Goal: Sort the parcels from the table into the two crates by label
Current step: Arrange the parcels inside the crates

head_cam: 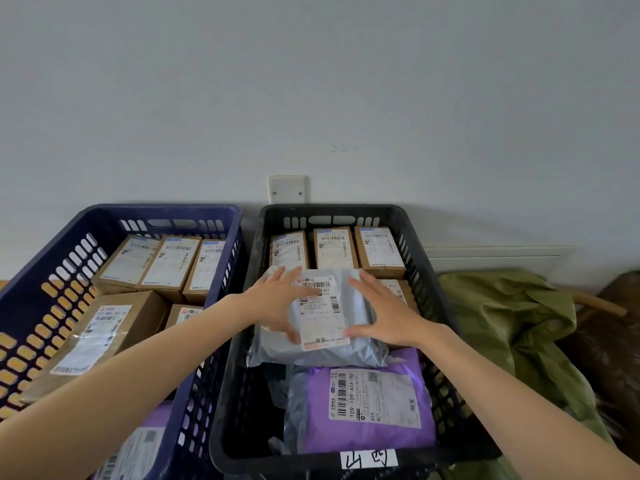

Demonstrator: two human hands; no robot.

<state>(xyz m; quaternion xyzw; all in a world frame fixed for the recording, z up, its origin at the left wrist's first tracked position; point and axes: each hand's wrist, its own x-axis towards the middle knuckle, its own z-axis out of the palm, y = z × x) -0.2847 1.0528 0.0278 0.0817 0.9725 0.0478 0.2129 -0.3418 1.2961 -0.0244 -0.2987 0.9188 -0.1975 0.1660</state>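
A grey plastic parcel (pixel 322 351) with a white label lies in the middle of the black crate (pixel 242 403). My left hand (pixel 275 303) rests flat on its left side, fingers straight and spread. My right hand (pixel 381 310) lies flat on its right side, thumb along the label's lower edge. Behind the parcel stand three brown boxes (pixel 334 249) with labels. In front of it lies a purple parcel (pixel 367 407). The blue crate (pixel 41 271) on the left holds several labelled brown boxes (pixel 166 265).
A handwritten white tag (pixel 369 459) is stuck on the black crate's front rim. A green sack (pixel 512 323) is heaped to the right of the crate, with a dark brown bundle (pixel 613 348) beyond it. A wall plate (pixel 287 189) sits on the wall behind the crates.
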